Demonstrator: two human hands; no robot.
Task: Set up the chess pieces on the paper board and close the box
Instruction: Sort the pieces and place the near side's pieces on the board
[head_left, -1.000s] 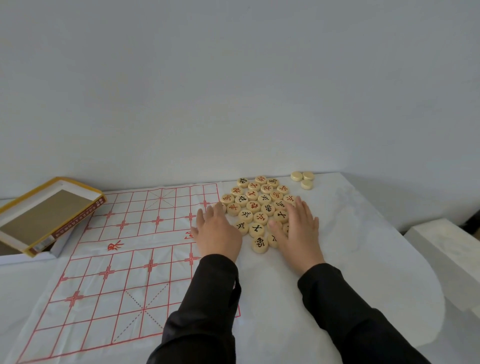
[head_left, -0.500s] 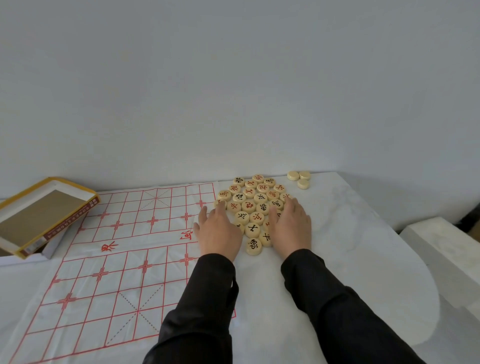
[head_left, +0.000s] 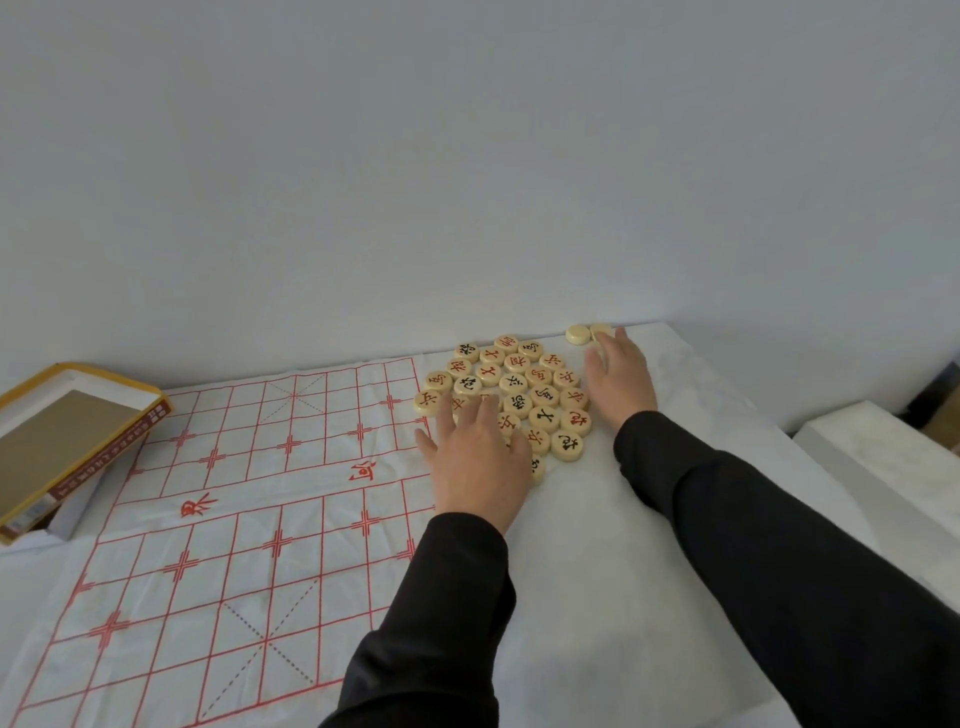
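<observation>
The pieces (head_left: 519, 395) are packed in a cluster near the table's (head_left: 597, 571) far edge, just off the board's (head_left: 249, 499) far right corner. The left hand (head_left: 478, 467) is laid flat, fingers spread, over the cluster's near left part. The right hand (head_left: 621, 382) is stretched past the cluster's right side, straight fingers touching blank pieces (head_left: 578, 334) at the far edge. The box (head_left: 78, 431) is seen open at the left edge.

Your left hand (head_left: 480, 467) lies flat on the 7 o'clock edge of the piece cluster (head_left: 519, 383). Your right hand (head_left: 621, 382) sits at its 2 o'clock, fingertips (head_left: 615, 339) touching the blank pieces (head_left: 577, 334). The paper board (head_left: 234, 493) spreads at 9 o'clock.
</observation>
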